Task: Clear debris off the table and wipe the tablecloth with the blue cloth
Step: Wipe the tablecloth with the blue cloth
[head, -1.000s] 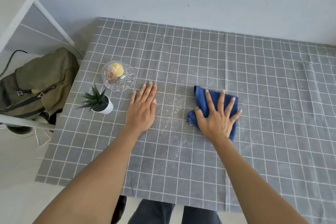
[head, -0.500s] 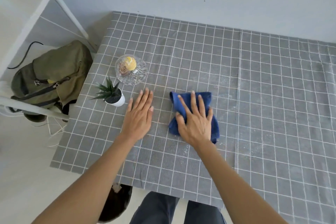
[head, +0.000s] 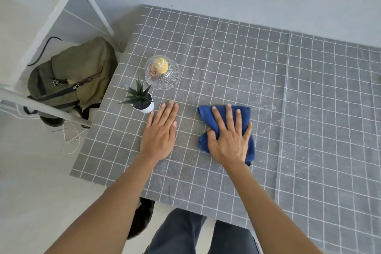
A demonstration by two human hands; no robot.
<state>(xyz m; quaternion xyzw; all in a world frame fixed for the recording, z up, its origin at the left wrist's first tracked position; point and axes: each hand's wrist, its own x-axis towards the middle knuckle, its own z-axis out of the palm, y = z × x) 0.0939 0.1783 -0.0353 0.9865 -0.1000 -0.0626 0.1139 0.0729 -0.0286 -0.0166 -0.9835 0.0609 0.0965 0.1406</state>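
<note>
A grey tablecloth with a white grid covers the table. A folded blue cloth lies near its middle, and my right hand presses flat on top of it, fingers spread. My left hand rests flat on the tablecloth just left of the cloth, fingers together, holding nothing. Fine pale specks of debris dust the tablecloth right of the cloth and below it.
A small potted succulent stands just beyond my left hand, with a glass dish holding a yellow ball behind it. An olive backpack sits on a white shelf frame left of the table. The wall runs along the far edge.
My right hand has slid the blue cloth leftwards, towards my left hand, over the last second. The left hand has stayed flat in place. The camera view has shifted.
</note>
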